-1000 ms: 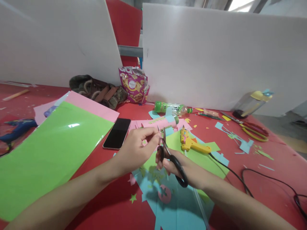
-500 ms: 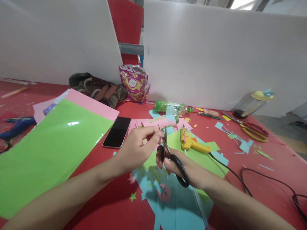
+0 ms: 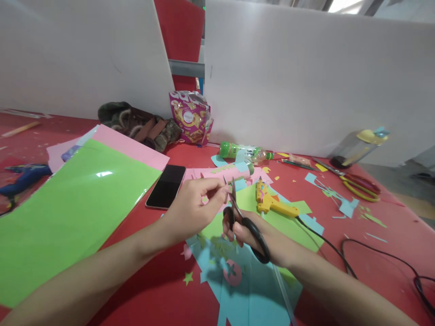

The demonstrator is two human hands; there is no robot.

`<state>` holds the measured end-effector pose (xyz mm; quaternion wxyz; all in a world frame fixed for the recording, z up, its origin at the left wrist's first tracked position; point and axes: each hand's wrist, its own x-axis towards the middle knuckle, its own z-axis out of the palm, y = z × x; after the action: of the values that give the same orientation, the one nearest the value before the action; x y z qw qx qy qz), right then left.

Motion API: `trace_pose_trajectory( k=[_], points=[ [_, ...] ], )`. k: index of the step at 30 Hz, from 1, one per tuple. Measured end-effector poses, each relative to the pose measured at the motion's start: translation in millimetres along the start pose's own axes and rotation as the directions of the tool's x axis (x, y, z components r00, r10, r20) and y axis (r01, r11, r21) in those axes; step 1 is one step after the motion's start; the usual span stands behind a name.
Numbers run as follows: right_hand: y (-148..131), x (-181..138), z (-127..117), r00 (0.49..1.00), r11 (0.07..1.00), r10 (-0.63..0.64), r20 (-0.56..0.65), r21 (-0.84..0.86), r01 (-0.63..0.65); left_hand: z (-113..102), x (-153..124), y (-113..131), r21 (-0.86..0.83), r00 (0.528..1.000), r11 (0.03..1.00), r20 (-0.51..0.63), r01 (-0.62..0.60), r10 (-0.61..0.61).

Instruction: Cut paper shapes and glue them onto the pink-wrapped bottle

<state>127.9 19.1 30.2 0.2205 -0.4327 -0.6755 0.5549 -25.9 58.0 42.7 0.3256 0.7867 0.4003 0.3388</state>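
Observation:
My left hand (image 3: pixel 200 203) is closed in a pinch, thumb against forefinger, on a small piece of pink paper (image 3: pixel 227 189) mostly hidden by the fingertips. Black-handled scissors (image 3: pixel 257 240) are in my right hand (image 3: pixel 249 231), fingers through the loops. Their blades stand apart, pointing up and away, right beside the left fingertips. Below both hands lie blue paper (image 3: pixel 238 299), green cut scraps, a pink round cutout (image 3: pixel 233 273) and a small green star (image 3: pixel 188 278).
A yellow glue gun (image 3: pixel 278 207) with a black cord lies right of my hands. Left are a phone (image 3: pixel 166 186) and green sheets (image 3: pixel 78 194). Behind lie a green bottle (image 3: pixel 238 151), a snack bag (image 3: pixel 190 118) and red-yellow-handled cutters (image 3: pixel 360 183). White panels (image 3: pixel 306 81) border the table.
My right hand and the scissors have shifted very slightly to the right, with the blades still apart. My left hand keeps its pinch in nearly the same place.

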Motion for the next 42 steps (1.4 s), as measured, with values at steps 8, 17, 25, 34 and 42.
trace_pose_trajectory(
  k=[8, 17, 25, 34, 42],
  points=[
    [-1.7, -0.5, -0.4, 1.0, 1.0, -0.01, 0.009, -0.027, 0.01, -2.5, 0.6, 2.2, 0.022, 1.0, 1.0, 0.0, -0.007, 0.007],
    [1.0, -0.2, 0.2, 1.0, 1.0, 0.0, 0.019, -0.019, 0.0, -7.1, 0.4, 2.3, 0.062, 1.0, 0.998, 0.018, -0.01, 0.009],
    [3.5, 1.4, 0.0, 1.0, 1.0, 0.012, 0.018, 0.021, -0.012, -6.0, 1.7, 3.3, 0.045, 0.999, 0.999, 0.034, 0.005, -0.007],
    [4.0, 0.9, 2.0, 1.0, 0.999, 0.022, 0.003, 0.043, -0.022, -9.3, 3.4, 4.0, -0.006, 0.997, 0.999, 0.066, 0.039, -0.038],
    [2.7, 1.4, 0.3, 1.0, 0.999, 0.026, 0.005, 0.028, -0.026, -11.1, 2.7, 5.3, -0.113, 0.991, 0.99, 0.115, 0.083, -0.07]
  ],
)
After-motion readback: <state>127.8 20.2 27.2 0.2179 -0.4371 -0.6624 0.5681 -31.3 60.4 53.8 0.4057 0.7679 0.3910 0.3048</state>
